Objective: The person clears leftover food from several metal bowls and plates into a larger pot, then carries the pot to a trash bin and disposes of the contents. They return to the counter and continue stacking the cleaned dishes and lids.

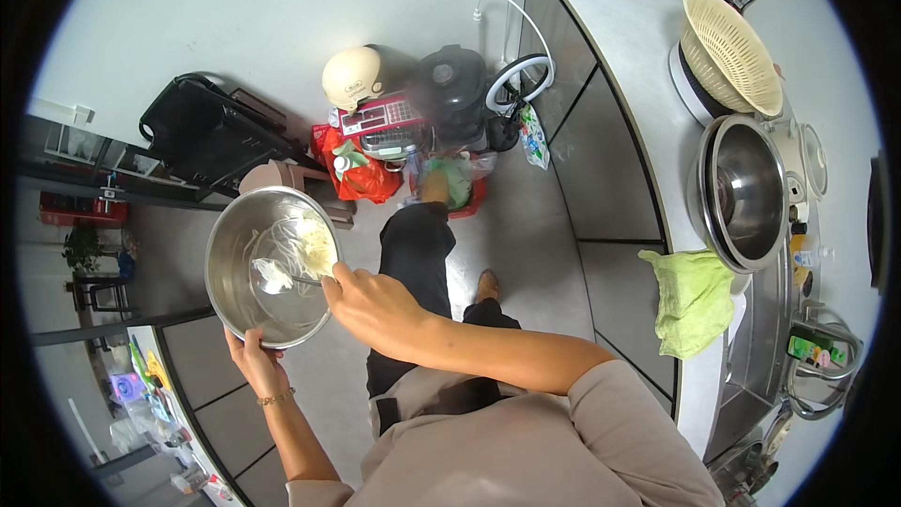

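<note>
My left hand (255,360) grips a stainless steel mixing bowl (229,267) by its near rim, thumb over the edge. The bowl is held up above the floor. My right hand (373,310) holds a metal spoon (305,282) by its handle, at the bowl's right rim. On the spoon's head sits a white, soft-looking lump (273,273). A pale yellow, crumbly mass (315,243) clings to the right inner wall, and whitish streaks mark the bottom. What the food is, I cannot tell.
At right, a counter (633,35) carries a cream plastic colander (732,49), stacked metal bowls (750,190), a green cloth (693,303) and a sink (764,317). Ahead by the wall are a cream helmet (350,77), a red bag (366,183) and a folded black chair (211,130).
</note>
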`<state>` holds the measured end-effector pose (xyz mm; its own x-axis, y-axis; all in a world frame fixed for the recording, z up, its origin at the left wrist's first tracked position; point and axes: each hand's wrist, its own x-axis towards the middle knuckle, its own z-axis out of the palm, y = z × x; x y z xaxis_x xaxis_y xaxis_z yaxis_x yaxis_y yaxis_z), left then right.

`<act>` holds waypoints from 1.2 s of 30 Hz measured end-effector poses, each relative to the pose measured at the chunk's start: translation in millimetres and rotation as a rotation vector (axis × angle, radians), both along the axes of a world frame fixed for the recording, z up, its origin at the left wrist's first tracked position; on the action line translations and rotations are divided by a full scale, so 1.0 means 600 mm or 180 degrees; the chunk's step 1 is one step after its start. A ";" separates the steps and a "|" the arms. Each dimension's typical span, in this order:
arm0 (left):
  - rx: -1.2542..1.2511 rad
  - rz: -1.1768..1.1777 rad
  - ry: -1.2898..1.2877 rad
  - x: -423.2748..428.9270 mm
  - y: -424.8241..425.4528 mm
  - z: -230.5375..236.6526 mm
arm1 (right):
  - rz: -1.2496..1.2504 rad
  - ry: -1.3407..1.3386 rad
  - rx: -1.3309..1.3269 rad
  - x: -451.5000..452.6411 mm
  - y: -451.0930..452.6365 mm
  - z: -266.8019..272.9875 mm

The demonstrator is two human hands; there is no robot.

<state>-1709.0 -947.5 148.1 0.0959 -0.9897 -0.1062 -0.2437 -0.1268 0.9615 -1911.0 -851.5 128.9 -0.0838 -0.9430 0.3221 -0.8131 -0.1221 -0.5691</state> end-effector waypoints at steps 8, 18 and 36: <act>0.0004 -0.0204 0.0090 -0.040 -0.032 -0.007 | -0.0167 -0.0103 -0.0040 -0.047 -0.009 0.009; 0.0080 -0.0489 0.0179 -0.098 -0.067 -0.008 | -0.0306 -0.0171 0.0072 -0.099 -0.028 0.025; -0.0102 -0.1005 0.0216 -0.106 -0.006 0.034 | -0.0628 -0.0441 0.0269 -0.058 0.058 0.049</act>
